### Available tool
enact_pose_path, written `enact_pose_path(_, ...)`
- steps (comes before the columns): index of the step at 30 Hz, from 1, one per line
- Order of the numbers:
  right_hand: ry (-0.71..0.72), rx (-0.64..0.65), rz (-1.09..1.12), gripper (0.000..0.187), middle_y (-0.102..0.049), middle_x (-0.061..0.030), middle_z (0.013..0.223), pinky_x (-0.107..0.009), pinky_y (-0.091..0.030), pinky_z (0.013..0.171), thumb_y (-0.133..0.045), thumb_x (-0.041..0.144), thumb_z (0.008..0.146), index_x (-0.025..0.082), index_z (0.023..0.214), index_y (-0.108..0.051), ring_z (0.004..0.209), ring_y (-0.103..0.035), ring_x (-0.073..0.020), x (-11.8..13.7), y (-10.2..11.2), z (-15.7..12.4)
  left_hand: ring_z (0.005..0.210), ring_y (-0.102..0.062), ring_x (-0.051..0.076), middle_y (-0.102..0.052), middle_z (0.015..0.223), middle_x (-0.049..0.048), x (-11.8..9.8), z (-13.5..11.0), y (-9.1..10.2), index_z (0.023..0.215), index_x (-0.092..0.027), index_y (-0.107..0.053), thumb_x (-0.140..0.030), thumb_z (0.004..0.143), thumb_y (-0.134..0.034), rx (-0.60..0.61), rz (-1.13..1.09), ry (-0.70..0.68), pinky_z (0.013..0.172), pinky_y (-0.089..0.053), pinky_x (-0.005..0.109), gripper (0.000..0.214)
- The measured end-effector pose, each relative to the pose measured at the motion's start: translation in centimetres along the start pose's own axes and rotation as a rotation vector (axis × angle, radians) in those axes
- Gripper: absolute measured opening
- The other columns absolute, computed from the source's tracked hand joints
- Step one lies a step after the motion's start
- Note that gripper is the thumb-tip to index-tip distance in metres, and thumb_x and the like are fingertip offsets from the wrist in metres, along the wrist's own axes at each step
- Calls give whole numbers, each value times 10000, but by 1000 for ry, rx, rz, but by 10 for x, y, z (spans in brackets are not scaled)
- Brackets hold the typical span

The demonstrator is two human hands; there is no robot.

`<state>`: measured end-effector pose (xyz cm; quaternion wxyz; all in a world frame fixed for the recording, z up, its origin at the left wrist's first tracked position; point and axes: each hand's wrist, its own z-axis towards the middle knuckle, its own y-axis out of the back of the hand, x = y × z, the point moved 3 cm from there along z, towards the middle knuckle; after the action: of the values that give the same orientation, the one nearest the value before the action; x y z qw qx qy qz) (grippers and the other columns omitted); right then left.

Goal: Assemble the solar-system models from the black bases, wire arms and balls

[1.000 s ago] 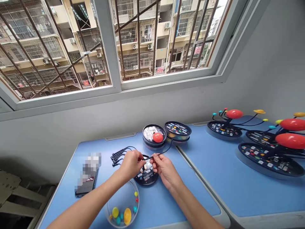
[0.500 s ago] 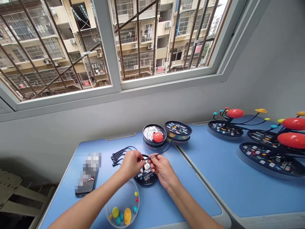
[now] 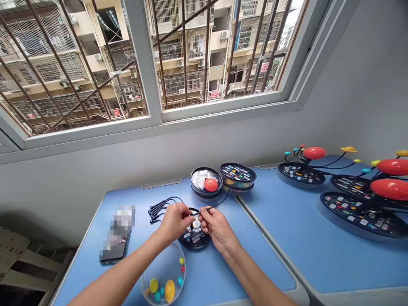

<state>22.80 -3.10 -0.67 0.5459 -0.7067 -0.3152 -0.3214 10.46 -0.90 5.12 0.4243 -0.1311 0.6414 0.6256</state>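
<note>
One phone [image 3: 114, 248], its upper part blurred out, lies on the blue desk [image 3: 127, 195] to the left of the left hand [image 3: 174, 222]. Directly right of the phone and just beyond the left hand, a bundle of black wire arms [image 3: 157, 210] fans out to the left, its tips resting on the desk.

Both hands are together at centre, with fingertips close but not clearly touching. The left hand curls around the hub of the wire arms, partly hiding it. The fingers [image 3: 204, 211] of the right hand [image 3: 218, 227] pinch a thin black arm of the same assembly. One thin wire runs from the hands toward the far tins.

Directly beneath both hands sits a round black base [image 3: 194, 240] with colored printed labels. Its small white lettering is too small to read. Nearer the person, below the left hand, a clear round bowl [image 3: 184, 272] holds small balls [image 3: 153, 285] in yellow, teal and red.

Beyond the hands stand two round black tins. The open tin [image 3: 199, 185] holds clear packets and one red ball [image 3: 211, 185]. The lidded tin [image 3: 237, 175], to its right, has a printed top that is not legible.

Well right of the right hand, on a second desk [image 3: 270, 255], stand three assembled planet models [image 3: 314, 153], each with a red sphere on a printed black base.
</note>
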Motion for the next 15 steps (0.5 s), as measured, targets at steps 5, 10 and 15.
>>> enact_pose_path(5,-6,7,24,411,-561,37,481,-159,-303,344,-826,411,479,161,616,-530,381,-415,-47,2,0,0,563,-493,112,-578,612,-10,5,-2,2,712,-140,-685,-95,604,-665,12,-77,21,558,-393,217,119)
enact_pose_path(10,-57,22,49,420,-568,25,500,-167,-318,346,-831,411,463,172,620,-523,380,-426,-52,-1,-1,1,575,-512,125,-605,624,-6,10,-5,-4,817,-147,-706,-116,620,-632,54,-124,48,570,-408,225,213)
enact_pose_path(15,-60,31,38,435,-582,20,509,-166,-339,364,-832,413,465,176,635,-510,394,-446,-57,-3,-1,-2,538,-463,111,-566,549,-21,13,-5,-10,596,-141,-672,-101,625,-591,67,-27,83,522,-348,211,95)
